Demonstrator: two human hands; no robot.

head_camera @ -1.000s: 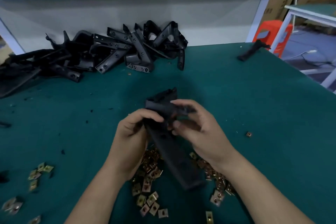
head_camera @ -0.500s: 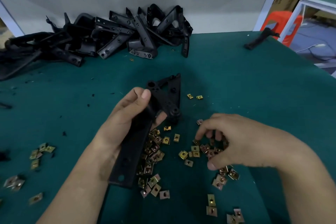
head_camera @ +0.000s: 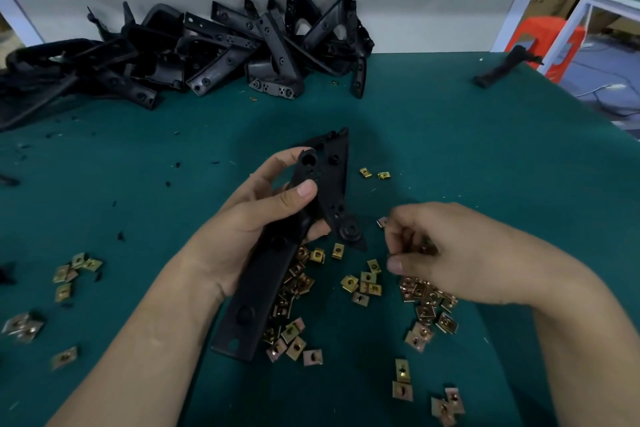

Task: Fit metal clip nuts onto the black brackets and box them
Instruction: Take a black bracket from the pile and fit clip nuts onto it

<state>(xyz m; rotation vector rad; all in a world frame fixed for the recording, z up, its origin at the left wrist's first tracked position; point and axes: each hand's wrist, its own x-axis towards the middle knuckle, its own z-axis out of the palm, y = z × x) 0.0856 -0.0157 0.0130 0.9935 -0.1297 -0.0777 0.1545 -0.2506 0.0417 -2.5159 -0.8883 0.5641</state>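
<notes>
A: Step?
B: Nut pickup. Left hand (head_camera: 239, 236) gripped the black bracket (head_camera: 256, 291), thumb across it, over the table (head_camera: 485, 166). Right hand (head_camera: 460, 253) fingers were curled, seemingly pinching a clip nut (head_camera: 425, 248) above the loose nuts (head_camera: 426, 298).
A: Next?
B: Likely align the nut with a bracket hole and push it on.

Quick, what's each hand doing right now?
Left hand: grips the bracket.
Right hand: pinches a clip nut.
</notes>
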